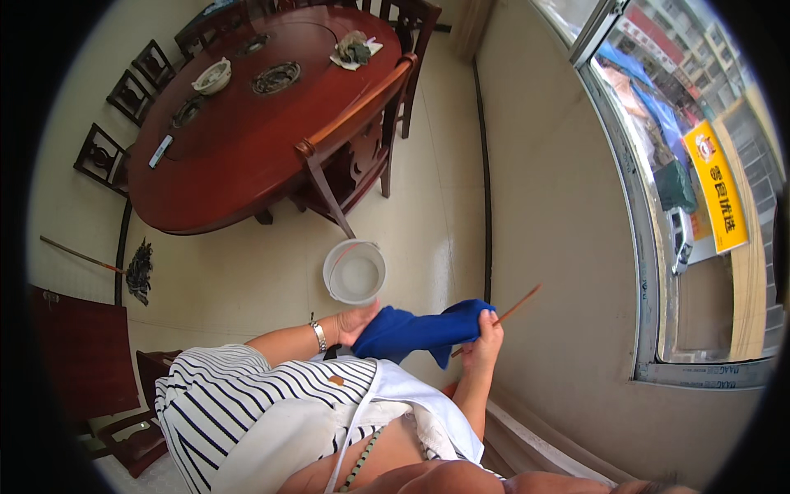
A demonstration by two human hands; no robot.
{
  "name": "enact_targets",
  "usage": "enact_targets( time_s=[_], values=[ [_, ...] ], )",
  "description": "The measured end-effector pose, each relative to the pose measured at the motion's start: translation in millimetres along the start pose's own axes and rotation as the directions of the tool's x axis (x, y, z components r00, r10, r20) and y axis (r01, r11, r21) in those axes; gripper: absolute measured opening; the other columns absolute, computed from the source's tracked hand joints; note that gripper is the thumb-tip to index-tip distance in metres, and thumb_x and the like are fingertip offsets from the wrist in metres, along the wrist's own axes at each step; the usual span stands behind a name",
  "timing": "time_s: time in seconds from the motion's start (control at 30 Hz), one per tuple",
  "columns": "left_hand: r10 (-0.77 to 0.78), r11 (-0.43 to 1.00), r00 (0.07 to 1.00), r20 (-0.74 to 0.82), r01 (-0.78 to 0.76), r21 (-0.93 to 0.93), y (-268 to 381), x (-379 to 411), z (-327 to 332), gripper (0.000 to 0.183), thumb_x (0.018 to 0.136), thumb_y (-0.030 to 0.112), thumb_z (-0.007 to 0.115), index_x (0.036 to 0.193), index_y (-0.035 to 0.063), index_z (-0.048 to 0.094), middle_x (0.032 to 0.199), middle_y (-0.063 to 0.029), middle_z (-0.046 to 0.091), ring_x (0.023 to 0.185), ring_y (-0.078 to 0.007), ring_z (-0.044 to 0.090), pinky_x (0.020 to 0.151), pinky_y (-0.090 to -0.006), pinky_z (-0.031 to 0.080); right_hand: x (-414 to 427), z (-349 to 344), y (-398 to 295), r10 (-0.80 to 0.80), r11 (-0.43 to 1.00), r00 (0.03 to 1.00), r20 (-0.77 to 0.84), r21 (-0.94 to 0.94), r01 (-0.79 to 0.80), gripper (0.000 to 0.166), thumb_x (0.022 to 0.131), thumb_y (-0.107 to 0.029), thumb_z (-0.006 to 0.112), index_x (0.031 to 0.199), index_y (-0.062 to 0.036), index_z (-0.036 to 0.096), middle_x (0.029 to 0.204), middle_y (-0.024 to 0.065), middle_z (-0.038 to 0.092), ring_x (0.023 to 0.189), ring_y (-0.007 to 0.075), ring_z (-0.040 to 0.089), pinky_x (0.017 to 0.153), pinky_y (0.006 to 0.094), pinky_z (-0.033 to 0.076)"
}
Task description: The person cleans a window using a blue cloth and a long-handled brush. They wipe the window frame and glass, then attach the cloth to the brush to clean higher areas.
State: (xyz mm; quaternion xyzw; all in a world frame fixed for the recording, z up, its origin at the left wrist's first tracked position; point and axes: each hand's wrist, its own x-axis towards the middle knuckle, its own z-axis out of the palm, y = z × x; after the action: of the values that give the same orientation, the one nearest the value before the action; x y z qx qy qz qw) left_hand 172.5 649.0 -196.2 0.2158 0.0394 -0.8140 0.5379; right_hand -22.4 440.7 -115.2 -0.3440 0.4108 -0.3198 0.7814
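A blue cloth (pixel 419 330) is stretched between my two hands in front of my body. My left hand (pixel 357 322), with a metal watch on the wrist, holds the cloth's left end; its fingers are partly covered by the fabric. In my right hand (pixel 489 333) are the cloth's other end and a thin wooden stick (pixel 521 301), which slants up to the right. The stick's lower tip shows below the cloth. Just beyond my left hand, a white plastic bucket (pixel 355 272) with a wire handle stands on the floor, its inside pale.
A round red wooden table (pixel 247 167) carries a white bowl (pixel 213 77) and crumpled cloths (pixel 355 49). A wooden chair (pixel 352 148) stands at its near side. A mop (pixel 139 272) leans at left. A window (pixel 639 296) opens the right wall (pixel 549 185).
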Motion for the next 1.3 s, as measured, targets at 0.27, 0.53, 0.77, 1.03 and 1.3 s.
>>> enact_targets(
  time_s=[0.27, 0.53, 0.77, 1.03, 1.3],
  values=[
    [0.088, 0.967, 0.954, -0.287, -0.012, 0.256, 5, -64, -37, 0.055, 0.083, -0.002, 0.066, 0.135, 0.0033, 0.051, 0.124, -0.0117, 0.064, 0.108, -0.0228, 0.064, 0.098, -0.0392, 0.050, 7, 107, 45, 0.029, -0.153, 0.942, 0.336, -0.929, 0.336, 0.029, 0.088, -0.035, 0.062, 0.087, -0.0061, 0.068, 0.086, 0.0229, 0.068, 0.085, 0.0420, 0.065, 0.074, 0.0505, 0.052],
    [0.402, 0.868, 0.710, -0.579, -0.094, 0.487, 37, -165, -90, 0.060, 0.079, -0.001, 0.066, 0.134, -0.0043, 0.044, 0.121, -0.0125, 0.061, 0.104, -0.0215, 0.061, 0.092, -0.0349, 0.050, 24, 334, 140, 0.036, 0.207, 0.697, 0.716, -0.688, 0.696, 0.028, 0.085, -0.005, 0.056, 0.113, -0.0012, 0.058, 0.103, 0.0258, 0.065, 0.099, 0.0433, 0.062, 0.083, 0.0501, 0.050],
    [0.570, 0.648, 0.570, -0.592, 0.131, 0.750, 93, -275, -136, 0.045, 0.071, -0.003, 0.058, 0.115, -0.0084, 0.057, 0.103, -0.0168, 0.066, 0.097, -0.0268, 0.063, 0.087, -0.0359, 0.051, 80, 537, 270, -0.021, 0.330, 0.694, 0.720, -0.650, 0.685, 0.048, 0.074, 0.011, 0.055, 0.120, -0.0007, 0.047, 0.118, 0.0276, 0.050, 0.107, 0.0476, 0.056, 0.090, 0.0495, 0.049],
    [0.648, 0.264, 0.501, -0.573, 0.558, 0.787, 136, -328, -182, 0.048, 0.070, -0.005, 0.050, 0.117, -0.0113, 0.056, 0.104, -0.0303, 0.066, 0.099, -0.0417, 0.065, 0.090, -0.0455, 0.049, 90, 516, 306, -0.045, 0.333, 0.649, 0.760, -0.601, 0.727, 0.037, 0.080, -0.006, 0.059, 0.116, -0.0050, 0.059, 0.111, 0.0205, 0.056, 0.101, 0.0393, 0.060, 0.085, 0.0475, 0.051],
    [0.602, -0.319, 0.629, -0.491, 0.754, 0.575, 148, -261, -197, 0.040, 0.080, 0.002, 0.056, 0.118, -0.0077, 0.056, 0.109, -0.0333, 0.063, 0.103, -0.0476, 0.061, 0.089, -0.0498, 0.049, -32, 155, 312, 0.202, 0.170, 0.930, 0.307, -0.946, 0.275, 0.031, 0.081, -0.012, 0.065, 0.112, -0.0090, 0.065, 0.104, 0.0163, 0.066, 0.096, 0.0351, 0.065, 0.079, 0.0454, 0.053]
  ],
)
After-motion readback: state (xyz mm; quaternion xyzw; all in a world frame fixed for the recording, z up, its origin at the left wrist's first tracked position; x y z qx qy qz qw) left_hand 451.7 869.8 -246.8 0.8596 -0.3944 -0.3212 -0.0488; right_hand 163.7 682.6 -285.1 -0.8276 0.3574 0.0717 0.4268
